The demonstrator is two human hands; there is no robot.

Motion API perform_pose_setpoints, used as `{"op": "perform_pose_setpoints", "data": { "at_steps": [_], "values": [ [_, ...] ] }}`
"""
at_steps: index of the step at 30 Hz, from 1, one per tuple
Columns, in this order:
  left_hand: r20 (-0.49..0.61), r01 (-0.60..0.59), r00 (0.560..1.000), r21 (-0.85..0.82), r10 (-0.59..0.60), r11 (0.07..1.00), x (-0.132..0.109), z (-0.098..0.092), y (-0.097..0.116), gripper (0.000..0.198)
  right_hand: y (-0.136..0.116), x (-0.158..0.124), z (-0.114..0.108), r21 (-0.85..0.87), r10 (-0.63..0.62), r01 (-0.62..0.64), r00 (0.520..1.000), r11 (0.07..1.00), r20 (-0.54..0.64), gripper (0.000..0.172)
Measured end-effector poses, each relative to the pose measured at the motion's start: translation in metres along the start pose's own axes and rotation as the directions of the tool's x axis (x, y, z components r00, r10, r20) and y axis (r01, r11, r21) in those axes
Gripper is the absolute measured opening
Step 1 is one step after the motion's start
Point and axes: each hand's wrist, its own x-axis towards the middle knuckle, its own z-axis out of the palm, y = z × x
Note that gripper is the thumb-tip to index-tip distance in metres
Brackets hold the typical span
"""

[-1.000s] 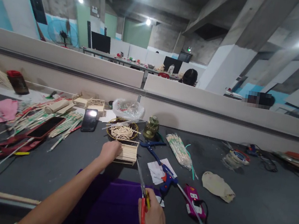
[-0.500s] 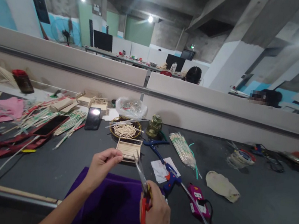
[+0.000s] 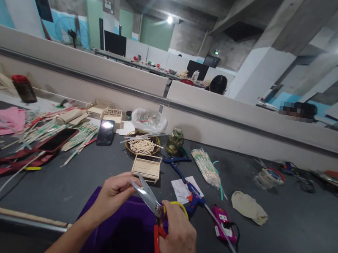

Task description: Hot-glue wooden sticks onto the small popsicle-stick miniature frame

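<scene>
My right hand grips a pair of scissors with one red and one yellow handle. Their blades are parted and point up-left, the tips at the fingers of my left hand. Those fingers are pinched together; a small pale bit shows at the fingertips, too small to name. Just beyond the blades stands a little wooden stick model, like a small bench with railings. A purple cloth lies below my hands.
Behind the model is a basket of short wooden sticks, beside a glass jar. To the right lie a blue glue gun, a purple power strip and a bagged stick bundle. Phones and wrapped sticks cover the left.
The scissors have swung left and opened wider, their blades now at my left fingertips. My left hand has shifted slightly toward me, away from the wooden model.
</scene>
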Motion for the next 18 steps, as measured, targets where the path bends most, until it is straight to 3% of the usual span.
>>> {"op": "perform_pose_setpoints", "data": {
  "at_steps": [10, 18],
  "values": [
    [0.094, -0.026, 0.995, -0.009, 0.027, 1.0, -0.0023, -0.0066, 0.0001, 0.015, -0.0017, -0.0025, -0.0022, 0.057, 0.037, -0.041, 0.997, 0.997, 0.071, 0.047],
    [0.141, -0.035, 0.989, 0.009, 0.033, 0.999, -0.0044, -0.0064, 0.0011, 0.018, -0.0033, -0.0039, -0.0018, 0.0, 0.016, -0.016, 0.999, 1.0, 0.046, 0.051]
  ]
}}
